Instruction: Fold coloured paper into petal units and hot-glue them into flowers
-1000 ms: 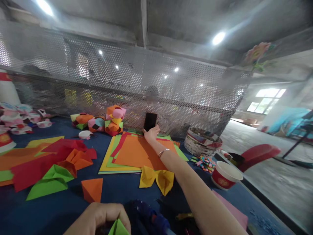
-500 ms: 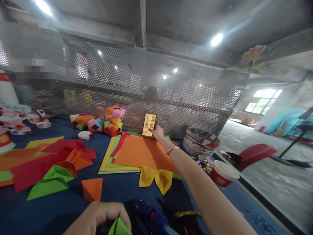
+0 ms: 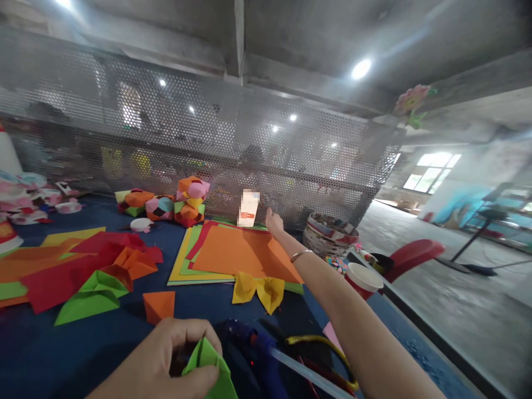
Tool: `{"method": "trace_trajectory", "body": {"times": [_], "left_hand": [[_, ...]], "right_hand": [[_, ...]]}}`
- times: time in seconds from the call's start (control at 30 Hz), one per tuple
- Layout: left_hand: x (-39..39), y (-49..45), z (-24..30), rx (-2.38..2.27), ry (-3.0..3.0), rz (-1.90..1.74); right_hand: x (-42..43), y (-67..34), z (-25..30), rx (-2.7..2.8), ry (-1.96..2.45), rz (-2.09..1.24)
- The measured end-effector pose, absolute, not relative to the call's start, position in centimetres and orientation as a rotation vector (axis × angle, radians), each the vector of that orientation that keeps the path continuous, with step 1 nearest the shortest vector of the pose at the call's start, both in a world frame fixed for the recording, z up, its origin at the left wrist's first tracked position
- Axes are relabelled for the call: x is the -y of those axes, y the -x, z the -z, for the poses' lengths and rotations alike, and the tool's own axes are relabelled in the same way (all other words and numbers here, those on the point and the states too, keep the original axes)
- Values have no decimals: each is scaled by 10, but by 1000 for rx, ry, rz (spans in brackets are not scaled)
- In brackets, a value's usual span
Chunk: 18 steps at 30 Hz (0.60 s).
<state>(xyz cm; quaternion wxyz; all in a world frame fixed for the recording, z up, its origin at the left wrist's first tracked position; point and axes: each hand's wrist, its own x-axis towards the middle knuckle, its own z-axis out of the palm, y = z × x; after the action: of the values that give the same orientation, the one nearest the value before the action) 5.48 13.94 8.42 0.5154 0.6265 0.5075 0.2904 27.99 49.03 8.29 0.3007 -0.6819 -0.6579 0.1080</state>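
Note:
My left hand pinches a folded green paper piece at the bottom of the view. Out past the paper stack, my right hand wears a bangle at the wrist and holds nothing I can see; one finger sticks out and the rest look curled. Just left of that hand, apart from it, a phone leans upright with a lit, partly blurred screen. Between my arms lie a blue glue gun with a clear glue stick in it and yellow-handled scissors.
Stacked coloured sheets carry a yellow folded piece on their front edge. Loose folded papers spread leftward. Paper balls stand behind. At right are a woven basket, a paper cup and a red chair. A perforated metal screen closes the back.
My right hand has drawn back from the phone's screen to its right side. The screen has changed from a yellow picture page to a pale one. My left hand shows higher with the green paper.

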Motion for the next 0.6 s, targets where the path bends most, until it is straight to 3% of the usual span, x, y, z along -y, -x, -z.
{"method": "trace_trajectory", "body": {"times": [0.27, 0.6], "left_hand": [[-144, -54, -93, -1118, -1593, -788], [-141, -51, -95, -1091, -1550, -903]], "right_hand": [[-402, -303, -102, 1807, 1821, -234], [-225, -340, -102, 2067, 1641, -209]]}}
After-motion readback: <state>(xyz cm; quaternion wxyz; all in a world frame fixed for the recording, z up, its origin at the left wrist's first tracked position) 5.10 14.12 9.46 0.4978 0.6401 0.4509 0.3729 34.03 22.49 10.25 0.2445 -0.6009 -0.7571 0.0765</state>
